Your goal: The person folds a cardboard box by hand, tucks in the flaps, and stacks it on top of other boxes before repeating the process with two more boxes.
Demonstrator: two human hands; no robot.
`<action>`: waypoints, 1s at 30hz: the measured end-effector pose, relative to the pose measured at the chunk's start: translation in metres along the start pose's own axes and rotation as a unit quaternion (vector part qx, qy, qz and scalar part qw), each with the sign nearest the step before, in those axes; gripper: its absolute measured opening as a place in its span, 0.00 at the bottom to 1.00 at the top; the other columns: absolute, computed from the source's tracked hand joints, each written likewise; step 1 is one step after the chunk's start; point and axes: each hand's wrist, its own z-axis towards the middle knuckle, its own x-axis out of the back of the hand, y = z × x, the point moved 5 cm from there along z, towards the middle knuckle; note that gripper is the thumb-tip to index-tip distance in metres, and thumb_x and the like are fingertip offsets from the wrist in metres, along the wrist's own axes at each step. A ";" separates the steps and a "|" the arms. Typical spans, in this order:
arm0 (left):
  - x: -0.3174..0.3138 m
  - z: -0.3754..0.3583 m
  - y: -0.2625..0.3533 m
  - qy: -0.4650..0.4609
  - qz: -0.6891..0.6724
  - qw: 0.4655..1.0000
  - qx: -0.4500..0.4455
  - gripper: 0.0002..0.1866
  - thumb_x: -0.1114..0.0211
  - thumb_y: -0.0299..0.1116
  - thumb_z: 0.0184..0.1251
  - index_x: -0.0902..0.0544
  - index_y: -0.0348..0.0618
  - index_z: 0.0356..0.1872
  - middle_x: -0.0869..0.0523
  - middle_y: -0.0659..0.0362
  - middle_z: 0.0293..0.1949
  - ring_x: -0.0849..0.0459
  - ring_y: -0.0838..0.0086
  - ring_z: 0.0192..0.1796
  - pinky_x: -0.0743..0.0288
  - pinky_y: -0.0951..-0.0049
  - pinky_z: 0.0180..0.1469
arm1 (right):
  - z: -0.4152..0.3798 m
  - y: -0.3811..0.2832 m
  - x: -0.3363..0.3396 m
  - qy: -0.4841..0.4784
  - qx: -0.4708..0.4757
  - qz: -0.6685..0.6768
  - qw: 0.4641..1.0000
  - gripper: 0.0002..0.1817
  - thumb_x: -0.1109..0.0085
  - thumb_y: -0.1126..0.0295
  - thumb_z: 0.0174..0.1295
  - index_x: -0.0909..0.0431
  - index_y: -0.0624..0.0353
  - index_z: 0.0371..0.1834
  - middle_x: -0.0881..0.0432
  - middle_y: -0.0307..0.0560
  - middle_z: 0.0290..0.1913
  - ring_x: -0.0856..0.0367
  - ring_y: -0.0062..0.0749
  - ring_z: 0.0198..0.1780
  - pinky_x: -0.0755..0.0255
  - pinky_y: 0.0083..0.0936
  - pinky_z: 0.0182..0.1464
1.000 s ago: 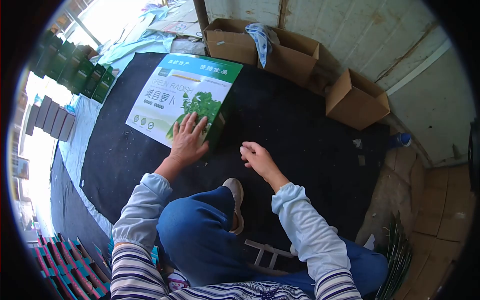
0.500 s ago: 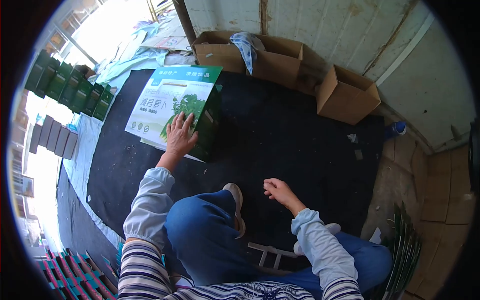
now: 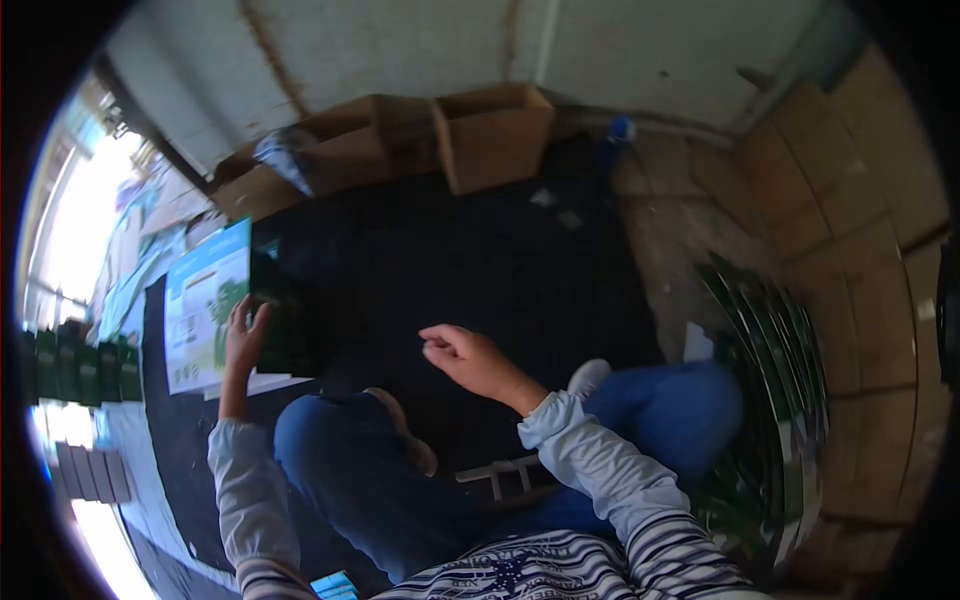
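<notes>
A white and green printed carton (image 3: 195, 300) with a leafy vegetable picture stands on the black floor mat at the left, its dark green side facing right. My left hand (image 3: 245, 335) rests on the carton near its right edge, fingers apart and not wrapped round it. In front of my body, over the mat, my right hand (image 3: 470, 360) hovers with its fingers curled in. Nothing shows in those fingers, and they touch no object. Motion blurs the view somewhat.
Open brown cardboard boxes (image 3: 495, 140) line the wall, one with a cloth (image 3: 285, 160) over it. Flat dark green cartons (image 3: 770, 350) stack at my right, beside brown cardboard (image 3: 850, 300). Green boxes (image 3: 85, 365) stand far left. Between my legs is a small frame (image 3: 500, 475).
The view has swung right, so the carton and wall boxes sit further left. My left hand stays on the carton, nearer its right edge. My right hand stays curled over the mat.
</notes>
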 end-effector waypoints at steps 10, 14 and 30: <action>0.030 -0.117 0.242 -0.370 -0.217 0.896 -0.111 0.21 0.44 0.45 0.68 0.20 0.36 0.49 0.16 0.56 0.44 0.20 0.70 0.47 0.31 0.74 0.53 | -0.296 -0.085 0.310 0.459 -0.049 -0.360 0.811 0.12 0.47 0.69 0.66 0.23 0.60 0.50 0.20 0.49 0.45 0.19 0.36 0.43 0.26 0.28 0.45; 0.029 -0.119 0.254 -0.348 -0.196 0.913 -0.090 0.18 0.44 0.41 0.66 0.17 0.35 0.39 0.16 0.57 0.36 0.20 0.72 0.42 0.30 0.75 0.49 | -0.425 -0.018 0.410 0.424 -0.260 -0.635 0.591 0.10 0.43 0.66 0.60 0.23 0.57 0.42 0.21 0.53 0.41 0.22 0.52 0.43 0.28 0.44 0.42; 0.037 -0.119 0.242 -0.255 -0.004 0.967 -0.017 0.15 0.39 0.39 0.61 0.18 0.35 0.29 0.20 0.59 0.22 0.24 0.77 0.29 0.31 0.73 0.34 | -0.480 0.162 0.595 0.393 -0.288 -0.707 0.512 0.14 0.49 0.64 0.63 0.18 0.60 0.42 0.25 0.52 0.58 0.28 0.51 0.59 0.32 0.40 0.60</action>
